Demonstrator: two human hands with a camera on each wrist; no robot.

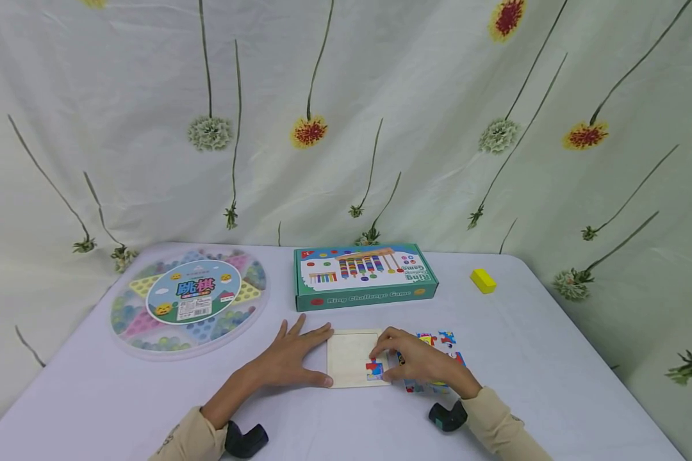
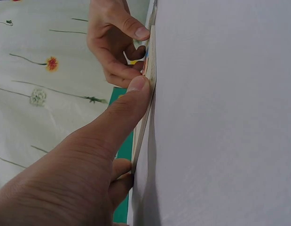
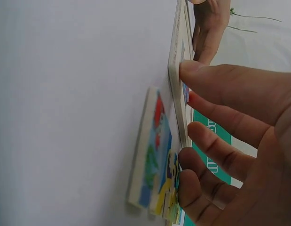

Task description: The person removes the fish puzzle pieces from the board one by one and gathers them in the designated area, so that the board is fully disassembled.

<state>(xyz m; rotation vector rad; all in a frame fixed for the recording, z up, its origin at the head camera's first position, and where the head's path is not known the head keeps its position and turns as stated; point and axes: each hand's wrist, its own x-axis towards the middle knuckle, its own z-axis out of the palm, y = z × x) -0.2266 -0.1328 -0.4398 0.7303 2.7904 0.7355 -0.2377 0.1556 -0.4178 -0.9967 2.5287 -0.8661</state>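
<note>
A square wooden puzzle tray [image 1: 346,349] lies on the table, with a red and blue puzzle piece [image 1: 374,370] in its near right corner. My left hand [image 1: 291,358] rests with spread fingers against the tray's left side, and its thumb [image 2: 138,87] presses the near edge. My right hand [image 1: 418,358] reaches over the right side and pinches the puzzle piece between thumb and index finger. In the right wrist view the thumb [image 3: 197,73] lies over the tray's rim. Loose colorful puzzle pieces [image 3: 152,155] lie right of the tray, partly hidden under the right hand.
Behind the tray stands a green Ring Challenge Game box [image 1: 366,298]. A round Chinese checkers set [image 1: 193,291] lies at the left, and a yellow block [image 1: 483,280] at the back right. A flowered cloth [image 1: 438,128] hangs behind the white-covered table [image 1: 553,358].
</note>
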